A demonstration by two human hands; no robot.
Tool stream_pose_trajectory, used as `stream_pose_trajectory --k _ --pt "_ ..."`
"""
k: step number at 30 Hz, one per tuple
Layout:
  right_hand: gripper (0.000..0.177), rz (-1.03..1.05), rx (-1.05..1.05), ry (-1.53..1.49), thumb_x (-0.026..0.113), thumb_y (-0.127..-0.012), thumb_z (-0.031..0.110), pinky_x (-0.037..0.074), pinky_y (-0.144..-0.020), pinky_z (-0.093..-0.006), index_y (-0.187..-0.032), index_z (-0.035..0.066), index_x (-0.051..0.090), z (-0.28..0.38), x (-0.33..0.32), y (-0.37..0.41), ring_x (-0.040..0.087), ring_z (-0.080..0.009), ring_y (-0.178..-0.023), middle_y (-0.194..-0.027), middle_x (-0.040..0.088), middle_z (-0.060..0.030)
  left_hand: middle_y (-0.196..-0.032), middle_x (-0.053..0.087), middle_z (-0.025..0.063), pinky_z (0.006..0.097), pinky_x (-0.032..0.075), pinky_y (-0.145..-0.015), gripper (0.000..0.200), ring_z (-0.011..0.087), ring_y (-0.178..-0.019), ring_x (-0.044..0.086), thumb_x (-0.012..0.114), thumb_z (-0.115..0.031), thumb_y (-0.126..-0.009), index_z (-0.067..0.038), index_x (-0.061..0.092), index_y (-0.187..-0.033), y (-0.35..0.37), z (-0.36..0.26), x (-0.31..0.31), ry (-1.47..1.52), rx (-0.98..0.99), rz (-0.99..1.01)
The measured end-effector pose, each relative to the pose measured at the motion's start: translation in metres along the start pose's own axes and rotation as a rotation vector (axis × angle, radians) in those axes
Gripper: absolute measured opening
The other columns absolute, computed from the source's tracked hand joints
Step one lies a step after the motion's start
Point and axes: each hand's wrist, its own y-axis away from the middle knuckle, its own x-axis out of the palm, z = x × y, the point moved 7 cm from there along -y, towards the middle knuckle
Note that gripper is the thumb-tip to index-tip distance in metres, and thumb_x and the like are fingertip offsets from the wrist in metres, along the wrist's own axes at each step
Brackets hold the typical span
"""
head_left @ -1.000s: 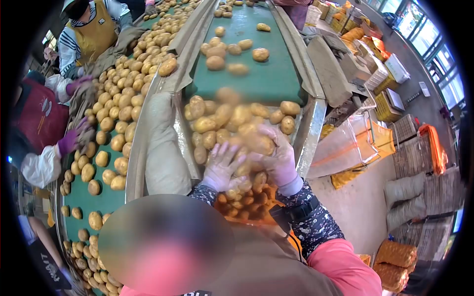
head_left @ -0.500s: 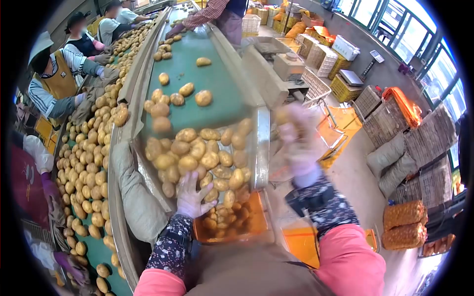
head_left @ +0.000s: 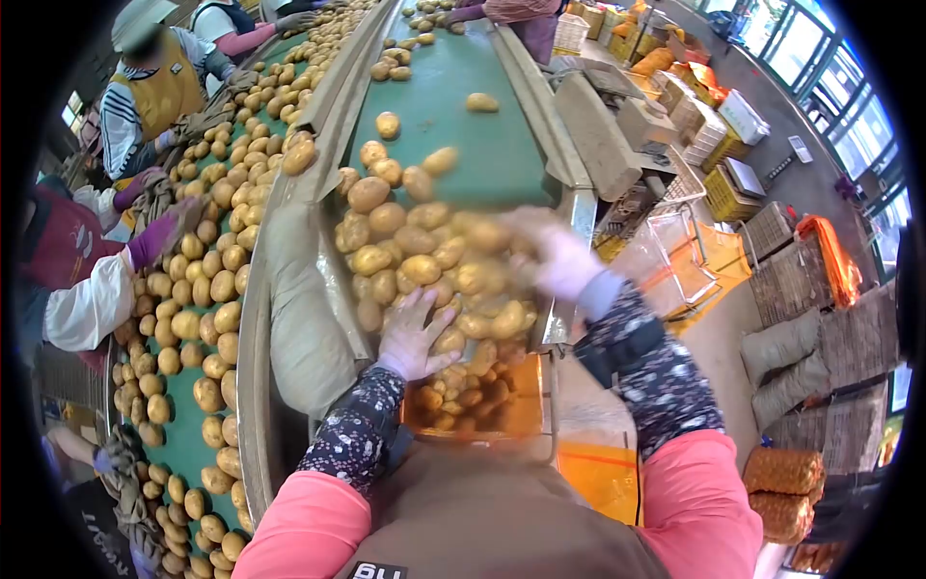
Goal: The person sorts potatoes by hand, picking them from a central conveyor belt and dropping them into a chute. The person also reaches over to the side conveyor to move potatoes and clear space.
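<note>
A heap of potatoes point(head_left: 422, 268) fills the metal chute at the end of a green conveyor belt point(head_left: 453, 116). My left hand point(head_left: 417, 338), in a thin pale glove, lies with fingers spread against the lower left potatoes. At the chute's right side, my right hand point(head_left: 559, 259) reaches over the heap; its fingers are smeared by motion, so any potato in them cannot be made out. Below the chute's mouth, more potatoes lie inside an orange container point(head_left: 526, 391), close to my body.
A padded grey roll point(head_left: 307, 323) lines the chute's left side. Beyond it, a second belt point(head_left: 178, 386) carries many potatoes, with co-workers' gloved hands point(head_left: 166, 230) along it. To the right stand an orange bag on a metal frame point(head_left: 719, 265), crates and grey sacks point(head_left: 779, 343).
My right hand has come from beyond the chute's right edge to over the potatoes. My left hand stays at the lower heap. The whole view has shifted, and some potatoes have moved.
</note>
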Motion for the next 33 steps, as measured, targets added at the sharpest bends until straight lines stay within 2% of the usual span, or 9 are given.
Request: stream_pose_trajectory --k 4,6,10,14,15,17,19,23,33 --pt "0.07 -0.121 -0.002 0.55 0.062 -0.087 0.022 0.047 -0.104 -0.0449 -0.153 0.016 0.037 0.0 0.093 0.016 0.056 -0.0369 -0.124 -0.148 0.045 -0.0222 -0.153 0.033 0.0258 0.0568 0.032 -0.112 0.081 0.047 -0.137 0.038 0.071 -0.053 -0.077 -0.018 0.045 -0.145 -0.002 0.006 -0.001 0.06 -0.043 -0.019" --pt "0.072 0.05 0.181 0.345 0.061 -0.088 0.02 0.05 -0.1 -0.0443 -0.154 0.016 0.033 -0.018 0.126 0.024 0.058 -0.0366 -0.121 -0.148 0.044 -0.0224 -0.153 0.031 0.0275 0.0568 0.032 -0.113 0.083 0.0471 -0.137 0.037 0.071 -0.054 -0.078 -0.016 0.043 -0.146 -0.002 0.007 -0.001 0.049 -0.06 0.006" --pt "0.066 0.142 0.156 0.303 0.06 -0.088 0.016 0.053 -0.091 -0.0441 -0.15 0.015 0.039 -0.003 0.14 0.038 0.061 -0.0345 -0.115 -0.127 0.059 -0.0221 -0.152 0.032 0.0271 0.0564 0.032 -0.112 0.084 0.0465 -0.136 0.038 0.07 -0.055 -0.077 -0.015 0.043 -0.146 -0.004 0.006 -0.003 0.032 -0.065 0.011" --pt "0.044 -0.128 0.081 0.141 0.06 -0.089 0.017 0.052 -0.092 -0.0459 -0.132 0.01 0.059 -0.022 0.105 0.026 0.06 -0.0351 -0.115 -0.119 0.063 -0.0221 -0.152 0.034 0.0248 0.0561 0.035 -0.11 0.082 0.0456 -0.134 0.04 0.071 -0.054 -0.077 -0.015 0.044 -0.145 -0.006 0.003 -0.004 0.005 -0.029 -0.003" --pt "0.027 -0.454 0.029 0.11 0.064 -0.083 0.02 0.048 -0.096 -0.0473 -0.107 0.007 0.068 -0.01 0.072 0.021 0.062 -0.0388 -0.106 -0.108 0.068 -0.0189 -0.151 0.035 0.0239 0.0562 0.035 -0.11 0.08 0.0454 -0.134 0.041 0.071 -0.054 -0.078 -0.017 0.046 -0.144 -0.007 0.003 -0.004 0.02 -0.008 -0.015" --pt "0.027 -0.464 0.102 0.11 0.064 -0.084 0.018 0.052 -0.089 -0.0446 -0.108 0.006 0.067 -0.021 0.041 -0.005 0.065 -0.0366 -0.099 -0.103 0.069 -0.0176 -0.151 0.036 0.022 0.0564 0.037 -0.109 0.075 0.045 -0.133 0.042 0.071 -0.053 -0.078 -0.021 0.049 -0.142 -0.005 0.001 -0.003 0.049 0.034 -0.038" --pt "0.032 -0.39 0.297 0.008 0.064 -0.083 0.019 0.052 -0.091 -0.0436 -0.112 0.005 0.067 -0.057 0.036 -0.025 0.066 -0.035 -0.102 -0.109 0.069 -0.0173 -0.151 0.037 0.0203 0.0564 0.037 -0.109 0.07 0.0447 -0.133 0.042 0.072 -0.053 -0.079 -0.025 0.052 -0.14 -0.008 0.0 -0.002 0.053 0.043 0.008" --pt "0.041 -0.333 0.143 0.185 0.063 -0.084 0.023 0.047 -0.101 -0.0431 -0.122 0.008 0.065 -0.079 0.029 -0.075 0.061 -0.0357 -0.113 -0.117 0.066 -0.0179 -0.151 0.038 0.0187 0.056 0.037 -0.109 0.063 0.0441 -0.134 0.041 0.07 -0.055 -0.081 -0.032 0.055 -0.137 -0.036 -0.005 -0.01 0.044 0.179 0.077" --pt "0.048 0.07 0.279 0.184 0.062 -0.088 0.039 0.045 -0.105 -0.0438 -0.127 0.012 0.063 -0.045 0.085 -0.074 0.057 -0.0373 -0.122 -0.133 0.059 -0.0202 -0.15 0.04 0.0104 0.0529 0.045 -0.104 0.071 0.0377 -0.139 0.04 0.072 -0.056 -0.077 -0.026 0.056 -0.139 -0.009 -0.007 -0.001 0.017 0.252 0.136"
